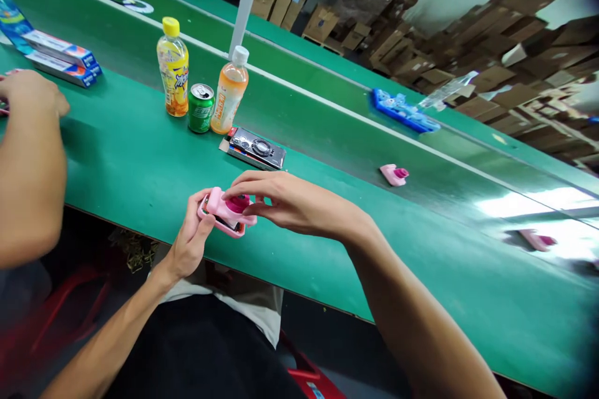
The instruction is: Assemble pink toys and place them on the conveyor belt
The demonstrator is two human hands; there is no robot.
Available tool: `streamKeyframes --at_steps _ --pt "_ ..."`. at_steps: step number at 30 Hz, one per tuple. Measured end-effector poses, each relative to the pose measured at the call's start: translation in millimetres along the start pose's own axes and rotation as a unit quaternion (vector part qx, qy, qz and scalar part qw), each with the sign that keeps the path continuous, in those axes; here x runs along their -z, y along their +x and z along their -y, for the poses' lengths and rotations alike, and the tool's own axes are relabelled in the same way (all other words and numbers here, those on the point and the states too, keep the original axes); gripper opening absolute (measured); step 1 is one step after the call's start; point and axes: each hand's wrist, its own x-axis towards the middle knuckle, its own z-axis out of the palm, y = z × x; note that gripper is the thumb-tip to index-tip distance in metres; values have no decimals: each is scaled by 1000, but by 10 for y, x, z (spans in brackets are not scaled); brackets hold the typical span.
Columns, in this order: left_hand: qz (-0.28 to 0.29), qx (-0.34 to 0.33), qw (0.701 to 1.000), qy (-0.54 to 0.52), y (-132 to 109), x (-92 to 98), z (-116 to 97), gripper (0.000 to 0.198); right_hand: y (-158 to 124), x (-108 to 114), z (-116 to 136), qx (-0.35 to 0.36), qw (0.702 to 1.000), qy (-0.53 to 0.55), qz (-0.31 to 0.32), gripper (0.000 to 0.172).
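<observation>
My left hand (191,240) is closed around a pink plastic housing (236,232), shaped like an open shallow shell with dark parts inside. A pink cover (216,202) sits tilted over the housing, and a round magenta piece (238,202) stands out from it. My right hand (276,198) reaches in from the right, its fingers closed on the cover around the magenta piece. The fingertips partly hide where cover and housing meet. Just beyond my hands lies a black phone-like item (259,147) on a small box.
A yellow-capped bottle (173,68), a green can (201,110) and an orange drink bottle (230,92) stand behind. Pink pieces (394,175) and a blue tray (405,112) lie on the green conveyor (322,115). At left, another person's hand (35,93) works near flat boxes (63,57).
</observation>
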Motion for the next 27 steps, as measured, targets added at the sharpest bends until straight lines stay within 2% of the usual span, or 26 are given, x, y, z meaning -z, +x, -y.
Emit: streamKeyframes --at_steps 3,7,8,9,11,13,14,15,17,21,25,27 --pt "-13 34 999 -32 8 -57 7 54 49 36 22 1 1000 -10 10 34" --pt "-53 30 995 -74 100 -145 16 56 109 40 -33 7 1000 12 -4 34" --pt "-66 30 993 -95 140 -174 13 54 119 15 -58 -1 1000 19 -24 35" --pt "-81 29 989 -119 185 -206 9 52 124 -26 -84 -20 998 21 -64 34" --pt "-112 25 980 -163 277 -273 -3 47 114 -154 -132 -85 976 15 -199 30" --pt "-146 16 971 -188 360 -330 -14 44 75 -326 -167 -159 925 23 -345 30" --pt "-160 13 968 -193 394 -353 -16 43 48 -418 -179 -188 901 40 -389 34" --pt "-169 13 966 -195 422 -373 -17 43 22 -508 -185 -211 886 66 -408 39" --pt "-171 20 965 -199 464 -407 -13 43 -16 -670 -179 -241 876 119 -400 45" --pt "-187 18 963 -195 532 -489 -9 45 42 -902 -113 -256 866 175 -393 36" --pt "-251 24 948 -196 638 -575 -79 43 198 -1070 -68 -264 824 220 -450 36" --pt "-247 43 941 -227 691 -599 -155 37 258 -1133 -63 -268 801 227 -485 39"
